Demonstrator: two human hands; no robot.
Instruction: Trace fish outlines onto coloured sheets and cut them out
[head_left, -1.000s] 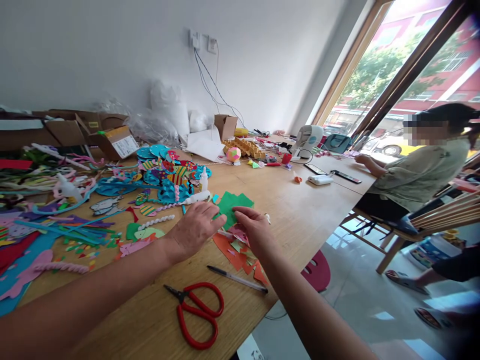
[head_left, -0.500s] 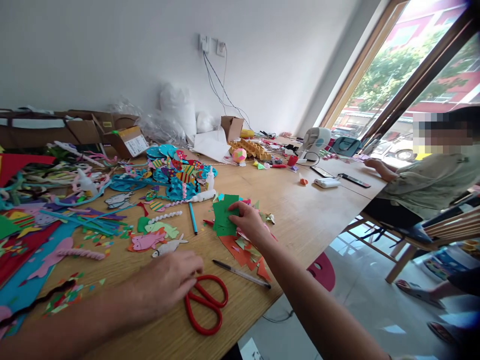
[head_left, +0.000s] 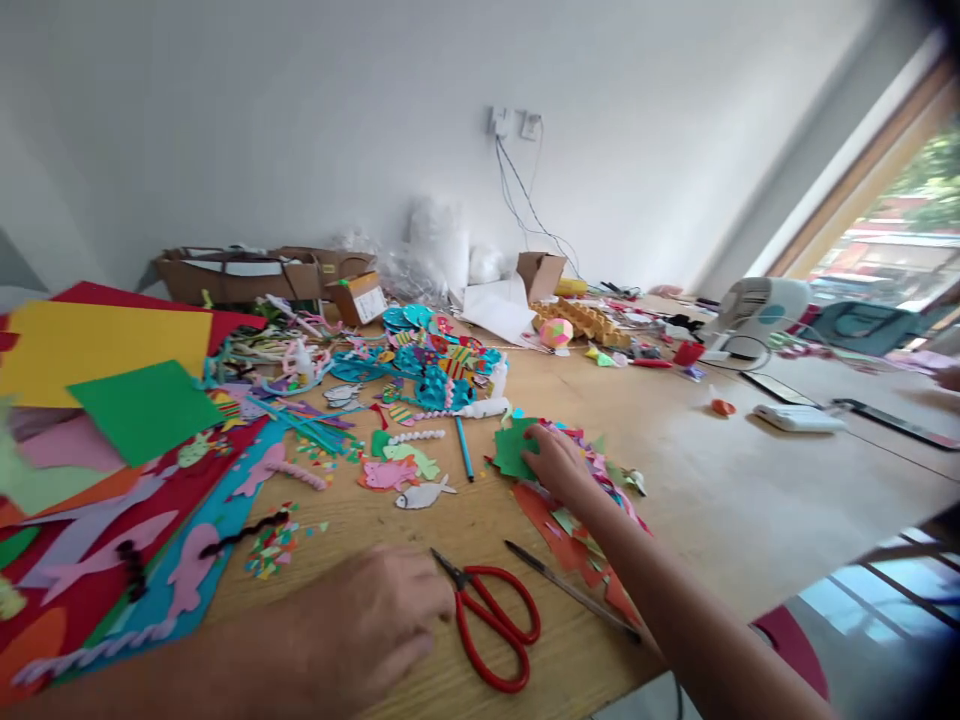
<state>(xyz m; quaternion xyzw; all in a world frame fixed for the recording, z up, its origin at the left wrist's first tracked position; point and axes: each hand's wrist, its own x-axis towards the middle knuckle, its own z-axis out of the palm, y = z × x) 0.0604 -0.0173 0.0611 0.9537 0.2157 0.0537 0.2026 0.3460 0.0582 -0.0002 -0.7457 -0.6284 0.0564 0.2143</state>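
Note:
My right hand (head_left: pixel 556 462) is closed on a piece of green paper (head_left: pixel 512 447), pinched by its right side over a heap of coloured paper scraps (head_left: pixel 559 525). Nearer to me, my left hand (head_left: pixel 375 620) hovers low over the table with loosely bent fingers, and nothing shows in it. Just right of its fingertips lie scissors (head_left: pixel 499 620) with red handles. Beyond the scissors, a pen (head_left: pixel 574 590) rests at a slant. A white paper fish (head_left: pixel 425 494), a pink paper fish (head_left: pixel 390 474) and a blue marker (head_left: pixel 465 449) lie left of the green paper.
On the left are stacked sheets, with a green sheet (head_left: pixel 146 410) on top. Blue painted egg-carton pieces (head_left: pixel 442 385) and a white glue bottle (head_left: pixel 484 408) lie farther back. A white fan (head_left: pixel 754 315) and a white device (head_left: pixel 799 419) stand to the right. Another person's hand (head_left: pixel 946 378) shows at the right edge.
The view has turned left, bringing the stacked coloured sheets into sight. The green paper in my right hand is lower, nearer the scraps. The scissor blades now show beside my left hand.

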